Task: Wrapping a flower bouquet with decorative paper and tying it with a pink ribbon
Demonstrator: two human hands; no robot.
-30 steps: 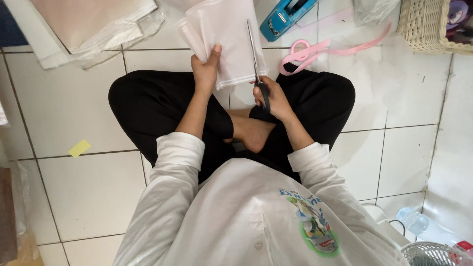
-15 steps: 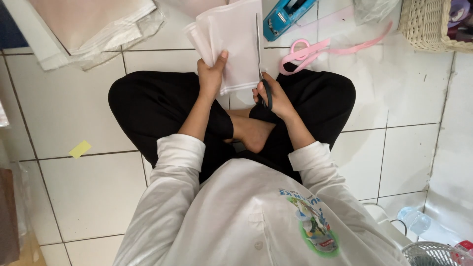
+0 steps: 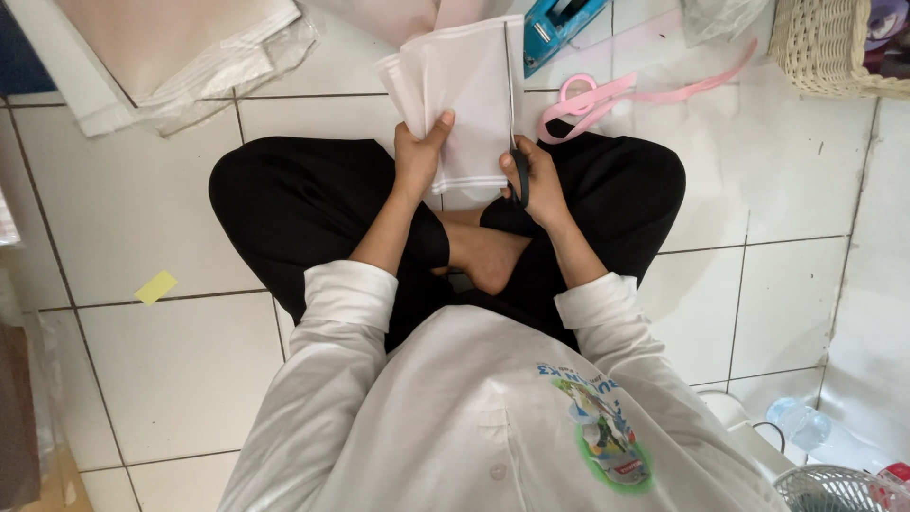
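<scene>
A: Hands, status?

B: Left hand (image 3: 418, 159) is clamped on the lower left edge of a folded stack of white sheets (image 3: 460, 104), thumb on top. Right hand (image 3: 536, 178) is wrapped round the black handles of scissors (image 3: 513, 114), fingers through the loops. The blade runs up along the stack's right edge.

A: Where's the stack?

B: Held up off the white tiled floor (image 3: 142, 209), above the person's crossed legs in black trousers (image 3: 294, 190). It fans out slightly at the top left.

A: Around that?

B: Pink scissors (image 3: 578, 100) with a pink ribbon (image 3: 701, 81) lie just right of the stack. A blue tape dispenser (image 3: 559, 19) is beyond, a wicker basket (image 3: 820, 47) top right. Plastic-wrapped sheets (image 3: 180, 47) are top left, a small yellow scrap (image 3: 155, 286) on the tiles at left.
</scene>
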